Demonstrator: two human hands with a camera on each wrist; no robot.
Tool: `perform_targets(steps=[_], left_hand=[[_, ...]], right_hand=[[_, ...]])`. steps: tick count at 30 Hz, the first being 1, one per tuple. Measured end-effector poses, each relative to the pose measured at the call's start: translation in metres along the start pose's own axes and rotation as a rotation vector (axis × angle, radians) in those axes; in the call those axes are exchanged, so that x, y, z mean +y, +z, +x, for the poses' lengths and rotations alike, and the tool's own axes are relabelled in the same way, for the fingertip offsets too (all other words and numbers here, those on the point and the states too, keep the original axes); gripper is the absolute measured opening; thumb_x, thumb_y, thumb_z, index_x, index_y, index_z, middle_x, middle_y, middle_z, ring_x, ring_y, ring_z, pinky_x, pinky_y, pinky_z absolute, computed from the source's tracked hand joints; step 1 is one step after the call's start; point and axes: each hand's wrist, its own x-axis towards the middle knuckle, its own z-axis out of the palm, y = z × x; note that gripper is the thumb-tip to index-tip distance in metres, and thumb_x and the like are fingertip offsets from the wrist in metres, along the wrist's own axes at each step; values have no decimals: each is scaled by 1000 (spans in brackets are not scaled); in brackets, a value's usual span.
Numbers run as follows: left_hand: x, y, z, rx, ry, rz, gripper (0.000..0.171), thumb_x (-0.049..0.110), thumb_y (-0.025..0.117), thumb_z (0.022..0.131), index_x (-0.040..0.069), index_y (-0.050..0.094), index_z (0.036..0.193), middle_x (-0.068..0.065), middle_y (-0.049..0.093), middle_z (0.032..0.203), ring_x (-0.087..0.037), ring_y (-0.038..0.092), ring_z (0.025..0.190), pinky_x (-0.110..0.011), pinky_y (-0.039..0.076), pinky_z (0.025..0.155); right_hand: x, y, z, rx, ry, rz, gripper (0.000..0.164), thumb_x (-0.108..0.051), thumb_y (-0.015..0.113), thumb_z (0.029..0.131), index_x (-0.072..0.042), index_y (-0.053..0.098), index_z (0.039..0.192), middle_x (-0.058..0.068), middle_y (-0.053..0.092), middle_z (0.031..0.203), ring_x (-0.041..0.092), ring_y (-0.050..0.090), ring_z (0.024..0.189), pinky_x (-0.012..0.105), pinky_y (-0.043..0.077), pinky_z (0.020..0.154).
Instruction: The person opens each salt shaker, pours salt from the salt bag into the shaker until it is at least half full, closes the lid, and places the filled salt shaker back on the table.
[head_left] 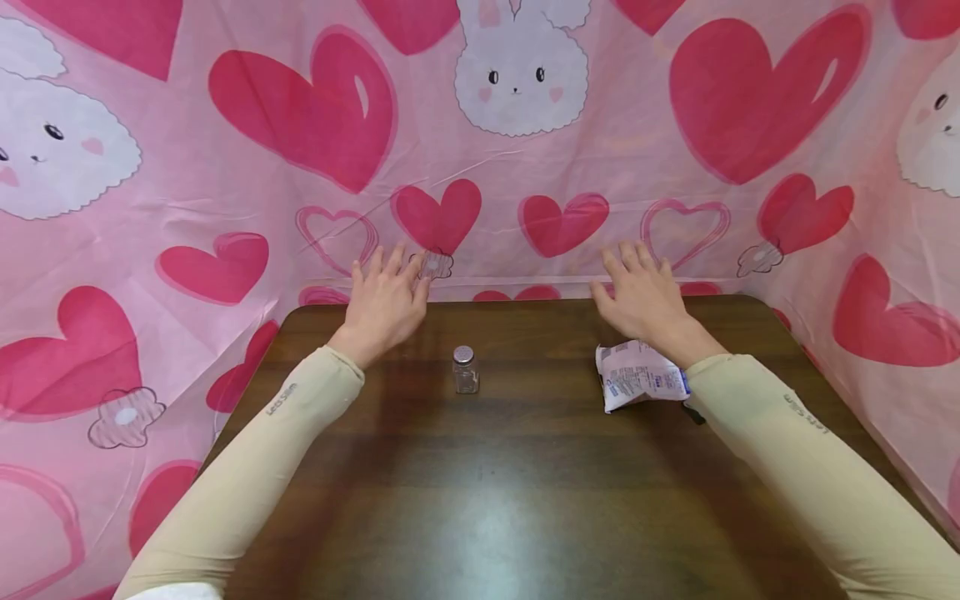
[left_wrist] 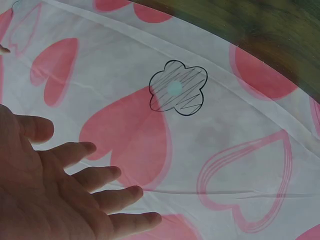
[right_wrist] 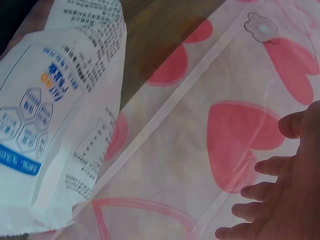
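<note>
Both hands reach over the far part of the brown table with fingers spread and nothing in them. My left hand (head_left: 384, 307) is above the back left edge; in the left wrist view its palm and spread fingers (left_wrist: 107, 202) show against the printed cloth. To its right a small clear glass shaker (head_left: 466, 371) with a metal cap stands upright on the table. My right hand (head_left: 643, 298) is over the back right edge, just beyond a white printed packet (head_left: 641, 373). The packet (right_wrist: 45, 115) fills the left of the right wrist view, apart from the fingers.
A dark object (head_left: 694, 412), mostly hidden, lies under the right forearm beside the packet. Pink cloth (head_left: 510, 167) with hearts and rabbits hangs behind the wooden table (head_left: 480, 500) and along both its sides.
</note>
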Motion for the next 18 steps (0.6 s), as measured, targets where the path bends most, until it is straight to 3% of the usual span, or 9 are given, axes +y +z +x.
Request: perform_targets(steps=[18], left_hand=[[-4, 2, -8, 3, 4, 5, 57, 38, 40, 110, 14, 44, 161, -20, 31, 168, -50, 22, 153, -74, 11, 117]], right_hand=[[-18, 11, 1, -11, -29, -13, 67, -40, 49, 106, -2, 37, 160, 29, 30, 164, 50, 20, 152, 74, 17, 115]])
